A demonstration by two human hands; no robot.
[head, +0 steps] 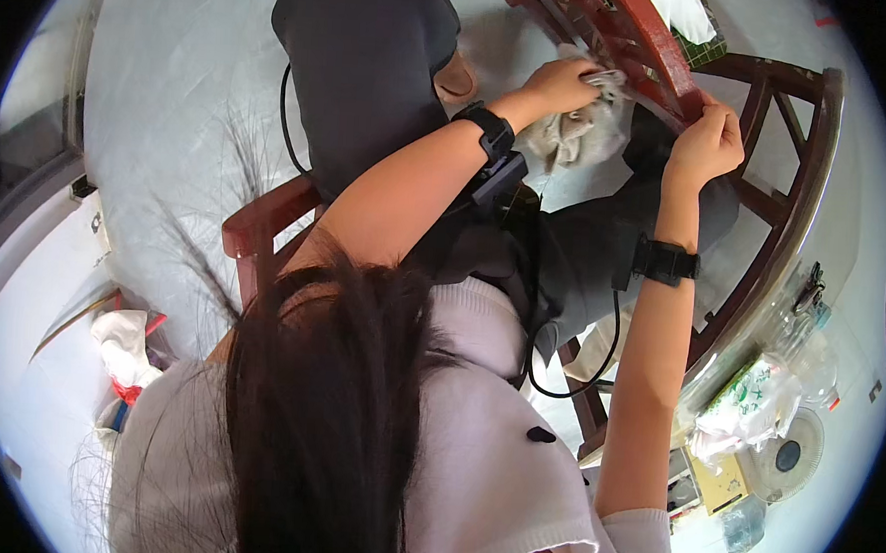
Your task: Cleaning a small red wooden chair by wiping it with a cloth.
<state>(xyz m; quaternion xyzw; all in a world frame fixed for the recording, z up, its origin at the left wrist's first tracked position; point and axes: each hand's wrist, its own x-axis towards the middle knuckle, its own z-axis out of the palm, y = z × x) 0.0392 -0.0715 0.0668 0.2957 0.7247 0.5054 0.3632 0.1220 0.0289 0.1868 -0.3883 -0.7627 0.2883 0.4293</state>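
Observation:
My left hand (562, 86) grips a crumpled grey cloth (574, 137), which hangs below the fingers beside a red-brown wooden chair (647, 32). My right hand (707, 146) holds the near end of that chair's thick wooden rail, thumb and fingers closed on it. The chair's slats run away towards the top of the view, and its far part is cut off by the picture's edge. Each wrist wears a black strap; a black cable hangs near the right one. The cloth's far side is partly hidden by my left hand.
My dark-trousered knees frame the working spot. I sit on a wooden chair with a red armrest (269, 218). At the right stands a glass-topped table (828, 176) with a dark wooden frame. Plastic bags (748, 405), a fan (787, 456) and a yellow box (718, 482) lie further right.

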